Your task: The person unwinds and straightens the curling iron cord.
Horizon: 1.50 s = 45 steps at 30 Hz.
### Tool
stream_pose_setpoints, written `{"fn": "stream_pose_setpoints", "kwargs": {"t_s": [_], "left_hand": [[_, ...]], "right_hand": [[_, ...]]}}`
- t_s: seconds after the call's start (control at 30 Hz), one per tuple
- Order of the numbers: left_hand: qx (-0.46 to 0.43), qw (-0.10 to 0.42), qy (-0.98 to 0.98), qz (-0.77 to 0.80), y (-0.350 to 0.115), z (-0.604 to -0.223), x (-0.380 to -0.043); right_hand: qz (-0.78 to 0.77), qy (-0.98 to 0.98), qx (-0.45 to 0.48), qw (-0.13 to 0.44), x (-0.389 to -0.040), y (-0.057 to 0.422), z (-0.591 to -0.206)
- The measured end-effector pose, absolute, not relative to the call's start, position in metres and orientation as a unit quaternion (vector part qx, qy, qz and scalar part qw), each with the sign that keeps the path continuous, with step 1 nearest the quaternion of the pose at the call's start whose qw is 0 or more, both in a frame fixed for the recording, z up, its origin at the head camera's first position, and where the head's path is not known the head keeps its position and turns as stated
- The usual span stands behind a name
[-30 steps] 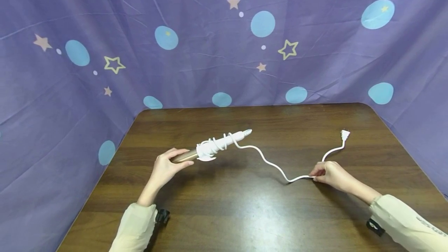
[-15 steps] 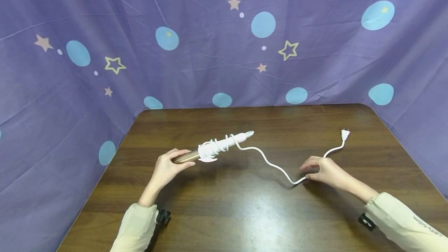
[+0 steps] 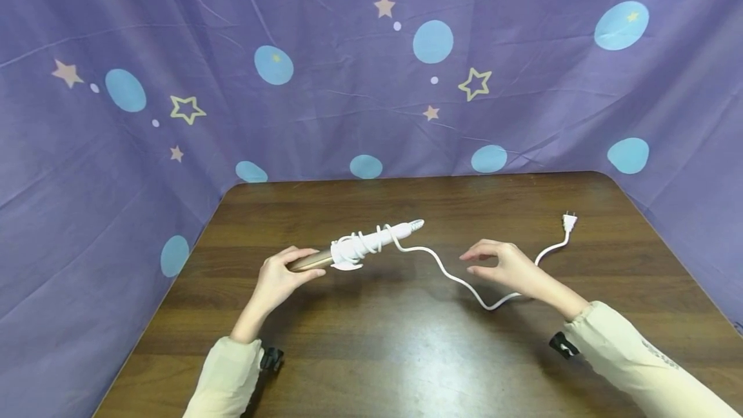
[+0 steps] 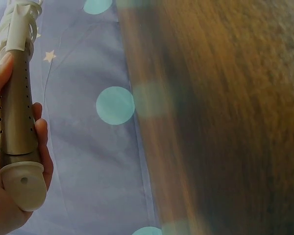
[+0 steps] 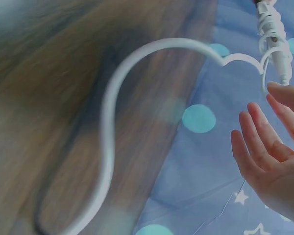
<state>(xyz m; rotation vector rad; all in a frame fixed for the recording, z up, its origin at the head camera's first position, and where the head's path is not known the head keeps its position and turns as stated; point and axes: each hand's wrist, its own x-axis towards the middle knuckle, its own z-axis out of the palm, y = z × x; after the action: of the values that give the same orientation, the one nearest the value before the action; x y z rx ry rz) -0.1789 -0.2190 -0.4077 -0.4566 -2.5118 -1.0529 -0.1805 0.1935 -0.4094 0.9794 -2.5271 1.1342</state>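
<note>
My left hand [image 3: 282, 277] grips the gold barrel of a curling iron [image 3: 354, 248], which it holds tilted up to the right over the table. In the left wrist view the barrel [image 4: 15, 105] shows rows of small holes and a pale end cap. White cord winds several times round the iron's white handle. From there a loose length of cord [image 3: 445, 272] runs right, passing behind my right wrist to a two-pin plug [image 3: 569, 220]. My right hand [image 3: 511, 268] is raised near the cord with thumb and fingers apart, holding nothing.
A brown wood-grain table [image 3: 371, 353] lies beneath both hands. Behind it and at its sides hangs a purple curtain [image 3: 325, 121] with stars and blue dots. The plug rests toward the table's back right.
My right hand has let go of the cord, opened its fingers and moved left and up toward the curling iron. The left hand and iron have shifted only slightly to the right.
</note>
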Motion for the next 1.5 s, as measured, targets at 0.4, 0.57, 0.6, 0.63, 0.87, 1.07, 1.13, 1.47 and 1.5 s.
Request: {"fn": "stream_pose_setpoints", "kwargs": {"t_s": [0.4,0.57,0.6,0.63,0.87,1.07,1.13,1.47,1.5], "left_hand": [[-0.174,0.197,-0.898,-0.354,-0.216,-0.409,-0.179],[-0.179,0.201,-0.896,-0.354,-0.214,-0.409,-0.180],[-0.179,0.200,-0.896,-0.355,-0.213,-0.408,-0.180],[-0.181,0.201,-0.895,-0.355,-0.213,-0.408,-0.180],[-0.183,0.200,-0.891,-0.364,-0.209,-0.406,-0.180],[-0.183,0.198,-0.889,-0.370,-0.209,-0.406,-0.181],[-0.187,0.202,-0.888,-0.368,-0.208,-0.406,-0.181],[-0.181,0.195,-0.898,-0.351,-0.209,-0.409,-0.180],[-0.180,0.194,-0.899,-0.350,-0.209,-0.409,-0.180]], "right_hand": [[0.450,-0.842,0.296,0.034,-0.181,0.162,-0.389],[0.470,-0.831,0.299,0.021,-0.190,0.159,-0.403],[0.471,-0.831,0.297,0.016,-0.190,0.158,-0.403],[0.472,-0.831,0.294,0.012,-0.190,0.157,-0.403],[0.463,-0.843,0.274,-0.010,-0.190,0.150,-0.402],[0.478,-0.836,0.271,0.003,-0.189,0.147,-0.402],[0.491,-0.829,0.267,0.011,-0.189,0.147,-0.402],[0.533,-0.801,0.264,0.063,-0.190,0.149,-0.393],[0.535,-0.800,0.263,0.066,-0.190,0.149,-0.391]]}}
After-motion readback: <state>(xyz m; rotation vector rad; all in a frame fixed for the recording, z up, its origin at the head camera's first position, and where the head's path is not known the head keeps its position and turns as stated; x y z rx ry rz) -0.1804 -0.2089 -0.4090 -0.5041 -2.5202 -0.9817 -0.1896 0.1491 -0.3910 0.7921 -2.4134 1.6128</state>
